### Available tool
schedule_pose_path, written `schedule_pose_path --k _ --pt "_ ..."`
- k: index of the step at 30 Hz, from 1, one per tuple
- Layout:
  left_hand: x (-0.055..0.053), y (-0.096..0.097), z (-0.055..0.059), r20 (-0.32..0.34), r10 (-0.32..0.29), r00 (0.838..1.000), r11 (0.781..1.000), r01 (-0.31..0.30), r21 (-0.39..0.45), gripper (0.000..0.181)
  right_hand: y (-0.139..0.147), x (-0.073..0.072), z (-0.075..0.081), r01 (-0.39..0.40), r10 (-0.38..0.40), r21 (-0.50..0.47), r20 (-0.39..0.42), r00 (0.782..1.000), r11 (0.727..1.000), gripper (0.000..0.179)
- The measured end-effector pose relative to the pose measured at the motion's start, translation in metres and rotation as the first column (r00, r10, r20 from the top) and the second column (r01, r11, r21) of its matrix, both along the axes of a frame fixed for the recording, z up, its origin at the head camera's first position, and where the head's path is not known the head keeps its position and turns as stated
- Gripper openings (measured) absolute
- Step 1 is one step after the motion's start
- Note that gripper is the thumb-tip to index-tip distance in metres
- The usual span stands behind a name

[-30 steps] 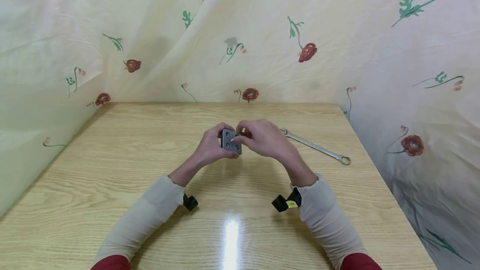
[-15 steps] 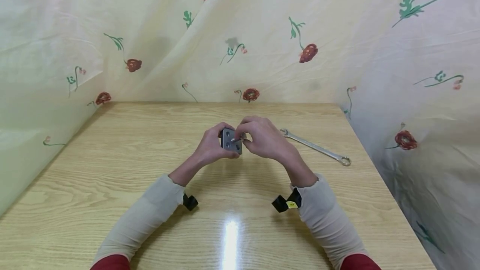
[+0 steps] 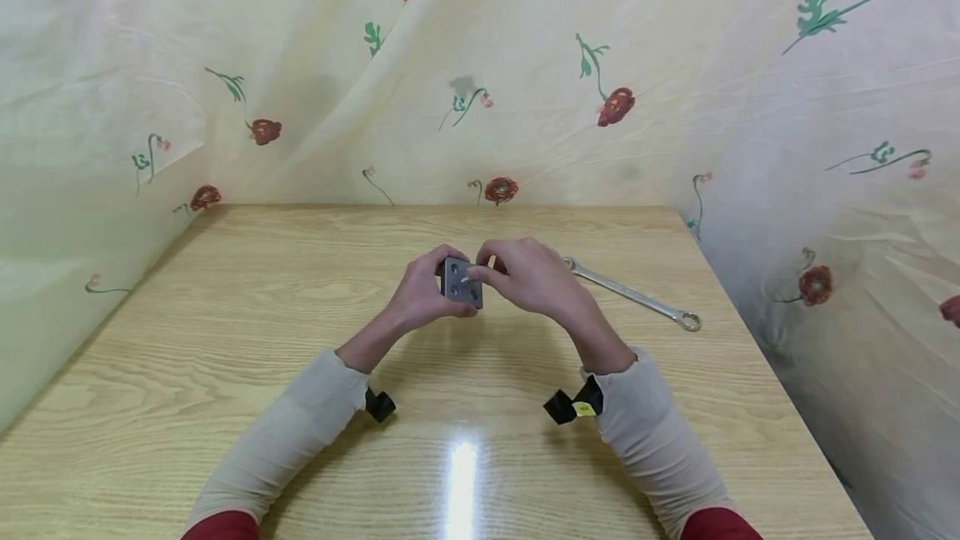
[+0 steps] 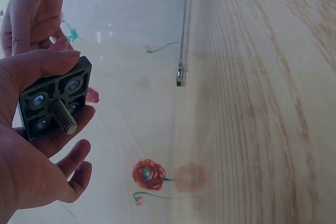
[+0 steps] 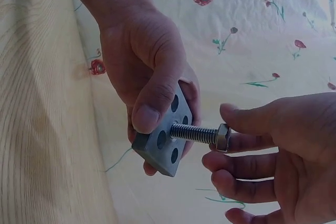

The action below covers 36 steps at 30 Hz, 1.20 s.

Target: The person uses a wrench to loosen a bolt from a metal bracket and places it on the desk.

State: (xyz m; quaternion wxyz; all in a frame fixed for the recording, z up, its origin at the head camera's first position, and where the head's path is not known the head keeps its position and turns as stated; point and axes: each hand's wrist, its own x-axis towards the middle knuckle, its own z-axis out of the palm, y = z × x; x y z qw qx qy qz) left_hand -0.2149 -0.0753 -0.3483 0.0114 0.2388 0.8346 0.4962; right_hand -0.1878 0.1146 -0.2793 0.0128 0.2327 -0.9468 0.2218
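My left hand [image 3: 422, 294] grips a square grey plate [image 3: 454, 280] by its edges, held up off the table. In the right wrist view the plate [image 5: 152, 150] shows a smooth face with several round holes. A metal hex bolt [image 5: 195, 134] passes through its centre. The ribbed back shows in the left wrist view, where the bolt's threaded end [image 4: 64, 117] sticks out. My right hand [image 3: 528, 277] pinches the hex head [image 5: 223, 138] between thumb and index finger. Its other fingers are loosely curled below, apart from the plate.
A combination wrench [image 3: 633, 295] lies slantwise on the wooden table [image 3: 300, 273], right of my right hand. Floral cloth [image 3: 525, 65] hangs behind the table and along both sides. Black wrist cameras [image 3: 381, 407] sit below both forearms.
My right thumb and index finger have shifted back and forth around the bolt head. My left hand and the plate have stayed nearly still, and the wrench has not moved.
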Motion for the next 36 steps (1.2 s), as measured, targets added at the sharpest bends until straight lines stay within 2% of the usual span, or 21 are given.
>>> schedule_pose_path --k 7,18,23,29,33,36 --pt "0.0002 0.0009 0.0008 0.001 0.008 1.000 1.000 -0.008 0.002 0.065 -0.0001 0.0003 0.0009 -0.061 0.061 0.006 -0.068 0.996 0.998 0.016" --pt "0.0015 -0.0004 0.0018 0.001 0.007 1.000 1.000 -0.007 0.002 0.064 -0.0012 0.0034 0.0006 -0.142 0.143 0.016 -0.186 0.972 0.990 0.013" --pt "0.0025 -0.0012 0.0031 0.015 0.003 1.000 1.000 -0.003 0.004 0.064 -0.0018 0.0022 -0.0008 -0.172 0.171 0.009 -0.211 0.962 0.985 0.015" --pt "0.0028 -0.0016 0.0031 0.010 0.003 1.000 1.000 -0.003 0.004 0.064 -0.0020 0.0037 0.0020 -0.166 0.166 0.013 -0.175 0.971 0.986 0.018" --pt "0.0033 -0.0017 0.0026 0.006 0.003 1.000 1.000 -0.003 0.000 0.065 -0.0025 0.0047 0.0045 -0.078 0.078 0.004 -0.091 0.993 0.997 0.033" --pt "0.0042 -0.0020 0.0024 0.007 0.004 1.000 1.000 -0.004 0.001 0.065 -0.0028 0.0044 0.0052 -0.008 0.008 0.001 -0.013 1.000 1.000 0.032"
